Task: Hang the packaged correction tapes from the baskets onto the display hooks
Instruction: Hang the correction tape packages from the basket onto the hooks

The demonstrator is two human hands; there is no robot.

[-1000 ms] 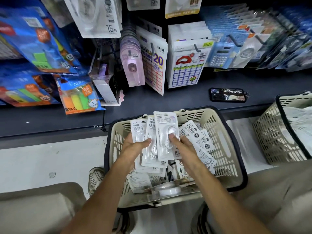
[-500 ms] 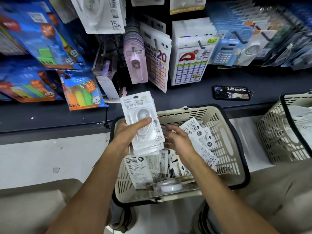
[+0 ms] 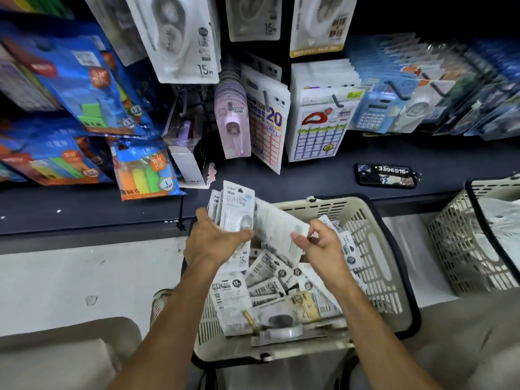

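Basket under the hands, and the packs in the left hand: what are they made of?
Basket: looks like moulded plastic, matte beige, with slotted lattice walls and a dark rim. Packs gripped by the left hand: probably printed white card under a clear plastic blister; the glossy bulge over the tape suggests it, though blur leaves it open.

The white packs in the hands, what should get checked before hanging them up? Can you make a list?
1. Left hand grips its stack of packs firmly: ok.
2. Right hand pinches the single pack: ok, though the pack is blurred.
3. Hang holes lined up across the stack: cannot tell.
4. A free hook in reach: cannot tell; the visible hooks carry goods.
5. More packs left in the basket: ok, many remain.
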